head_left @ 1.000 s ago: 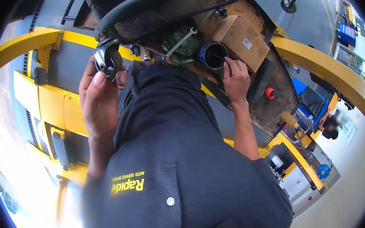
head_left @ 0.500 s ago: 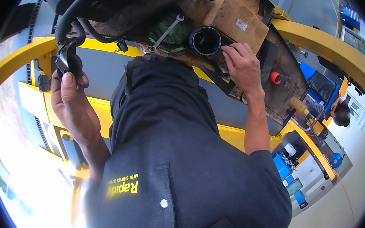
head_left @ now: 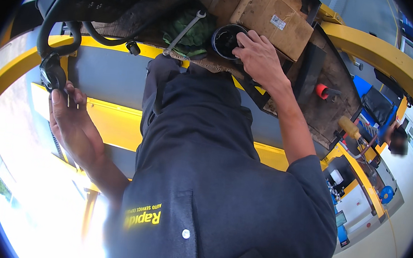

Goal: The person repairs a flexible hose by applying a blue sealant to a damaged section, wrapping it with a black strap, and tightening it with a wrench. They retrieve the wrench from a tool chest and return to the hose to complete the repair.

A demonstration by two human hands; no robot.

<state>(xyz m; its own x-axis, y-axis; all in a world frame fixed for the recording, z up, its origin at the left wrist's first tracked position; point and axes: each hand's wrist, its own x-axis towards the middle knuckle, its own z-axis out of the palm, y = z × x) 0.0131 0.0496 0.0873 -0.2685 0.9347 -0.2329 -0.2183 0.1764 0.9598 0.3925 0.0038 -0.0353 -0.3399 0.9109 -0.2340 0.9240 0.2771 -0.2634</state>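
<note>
At the left, my left hand (head_left: 73, 126) is raised with thumb and fingers closed against the underside of a dark rounded joint (head_left: 53, 75). This joint hangs at the end of a curved black bar (head_left: 46, 36). My right hand (head_left: 263, 60) reaches over the right side of a round open tin (head_left: 225, 41), dark inside. Its fingers are bent together at the mouth, and the fingertips are partly hidden; whatever they hold does not show. Left of the tin, an open-ended wrench (head_left: 185, 32) lies across a crumpled green cloth (head_left: 178, 29).
Behind the tin stands a brown cardboard box (head_left: 273, 22) on the worn board (head_left: 309, 113). A red round piece (head_left: 322, 91) and a tool with a yellowish handle (head_left: 350, 125) lie to the right. Yellow frame beams (head_left: 382, 55) curve around. Another person (head_left: 397, 137) is at far right.
My right hand has gone from beside the tin's right edge to over its mouth. My left hand stays at the joint, its fingers now lower on it. The whole view has shifted slightly.
</note>
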